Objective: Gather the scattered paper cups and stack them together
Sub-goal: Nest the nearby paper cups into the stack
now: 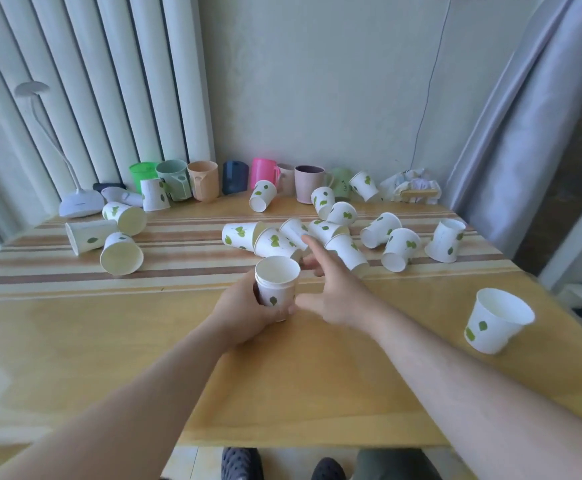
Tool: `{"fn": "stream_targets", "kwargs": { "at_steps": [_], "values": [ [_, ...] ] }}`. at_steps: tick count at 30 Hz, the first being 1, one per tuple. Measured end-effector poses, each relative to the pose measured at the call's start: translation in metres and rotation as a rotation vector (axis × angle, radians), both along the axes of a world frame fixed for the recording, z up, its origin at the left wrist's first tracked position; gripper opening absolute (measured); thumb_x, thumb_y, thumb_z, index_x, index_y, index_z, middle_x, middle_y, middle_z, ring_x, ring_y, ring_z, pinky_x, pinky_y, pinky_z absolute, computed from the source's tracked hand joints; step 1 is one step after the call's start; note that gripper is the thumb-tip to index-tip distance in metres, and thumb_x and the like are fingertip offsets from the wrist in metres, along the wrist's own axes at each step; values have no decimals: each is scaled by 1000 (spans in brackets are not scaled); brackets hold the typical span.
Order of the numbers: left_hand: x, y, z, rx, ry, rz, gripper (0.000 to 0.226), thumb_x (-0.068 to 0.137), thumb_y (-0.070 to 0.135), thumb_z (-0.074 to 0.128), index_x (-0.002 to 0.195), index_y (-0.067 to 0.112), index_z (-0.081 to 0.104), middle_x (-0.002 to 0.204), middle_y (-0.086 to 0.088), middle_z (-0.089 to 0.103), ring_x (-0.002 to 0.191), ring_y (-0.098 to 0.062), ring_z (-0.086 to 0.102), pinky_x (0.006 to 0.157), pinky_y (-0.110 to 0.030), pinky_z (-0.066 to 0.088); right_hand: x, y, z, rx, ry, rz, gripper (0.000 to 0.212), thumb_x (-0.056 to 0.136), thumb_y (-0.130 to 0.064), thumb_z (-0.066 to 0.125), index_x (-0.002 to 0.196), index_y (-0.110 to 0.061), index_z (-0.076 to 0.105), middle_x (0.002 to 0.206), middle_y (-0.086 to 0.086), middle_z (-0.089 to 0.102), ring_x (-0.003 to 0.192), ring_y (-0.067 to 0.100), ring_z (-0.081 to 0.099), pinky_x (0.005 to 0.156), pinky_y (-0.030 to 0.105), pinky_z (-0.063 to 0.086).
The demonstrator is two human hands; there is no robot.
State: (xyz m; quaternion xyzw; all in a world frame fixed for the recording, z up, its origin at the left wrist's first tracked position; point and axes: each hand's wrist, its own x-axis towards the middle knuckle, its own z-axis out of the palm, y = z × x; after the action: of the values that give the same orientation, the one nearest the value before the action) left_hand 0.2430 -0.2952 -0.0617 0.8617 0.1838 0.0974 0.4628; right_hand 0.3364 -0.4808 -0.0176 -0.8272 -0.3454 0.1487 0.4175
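My left hand (244,311) grips a short stack of white paper cups (277,284) with green leaf prints, mouth up, near the table's middle. My right hand (334,285) is beside it, fingers spread, empty, stretched toward a cluster of tipped cups (275,242) just behind the stack. Several more cups lie on their sides to the right (400,249) and at the far left (121,252). One cup (497,320) stands tilted alone at the near right.
The wooden table (282,393) has a striped band across its far half. A row of coloured plastic mugs (203,180) lines the back wall. A white desk lamp (80,202) stands back left, a crumpled bag (412,185) back right, a curtain (524,133) at right.
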Motion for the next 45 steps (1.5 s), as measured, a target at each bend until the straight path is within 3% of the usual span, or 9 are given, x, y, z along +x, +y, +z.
{"fn": "stream_targets", "kwargs": {
  "at_steps": [6,12,18,24,30,36,38,42,45],
  "values": [
    [29,19,16,26,-4,42,45,72,41,98,103,33,66,94,10,75,92,-11,69,76,-29,53,88,-6,7,-199,-338,-426,43,93,-35,62,135,-22,60,137,4,59,126,31,56,102,44,50],
    [39,12,-1,119,-84,31,44,70,50,96,92,44,59,86,18,72,81,7,64,66,-15,43,109,17,-2,-631,-368,-437,65,102,-59,52,145,-13,42,132,12,66,127,40,55,82,44,50],
    [39,16,-6,146,-110,18,45,70,51,95,91,46,56,90,20,71,88,7,64,68,-16,44,92,-3,12,-326,-14,-358,51,77,-36,82,119,-30,53,113,-6,66,102,17,66,78,35,57],
    [40,18,-10,151,-144,12,52,70,53,94,108,44,59,95,23,72,96,4,65,74,-20,48,65,30,27,653,476,-411,45,86,-24,82,129,-25,66,126,4,75,104,22,72,84,37,55],
    [39,19,-15,171,-152,34,58,67,61,91,114,39,65,98,21,75,97,-2,68,76,-25,53,24,61,20,323,0,-209,75,70,-39,85,139,-43,57,125,-15,72,113,12,70,98,40,60],
    [39,18,-15,168,-162,30,60,67,60,90,117,40,65,99,22,75,98,-1,68,82,-30,58,24,56,17,207,-181,-179,77,77,-34,88,146,-37,52,135,-14,64,125,13,61,101,35,56],
    [38,18,-15,170,-163,32,56,68,61,91,112,39,64,93,20,75,92,2,67,73,-25,53,24,53,11,111,-190,-137,81,78,-38,90,149,-37,50,139,-10,58,130,16,56,94,26,55],
    [39,19,-16,173,-170,19,59,68,63,90,116,40,64,96,21,75,94,1,68,75,-25,53,27,39,-2,37,-65,-54,98,78,-54,88,161,-38,40,147,-12,47,138,12,46,116,37,43],
    [40,21,-17,168,-159,21,65,67,62,93,120,39,64,100,21,75,98,0,67,81,-26,55,44,19,-3,182,-23,-191,78,79,-64,74,151,-39,54,130,-13,58,117,9,60,101,32,51]
  ]
}}
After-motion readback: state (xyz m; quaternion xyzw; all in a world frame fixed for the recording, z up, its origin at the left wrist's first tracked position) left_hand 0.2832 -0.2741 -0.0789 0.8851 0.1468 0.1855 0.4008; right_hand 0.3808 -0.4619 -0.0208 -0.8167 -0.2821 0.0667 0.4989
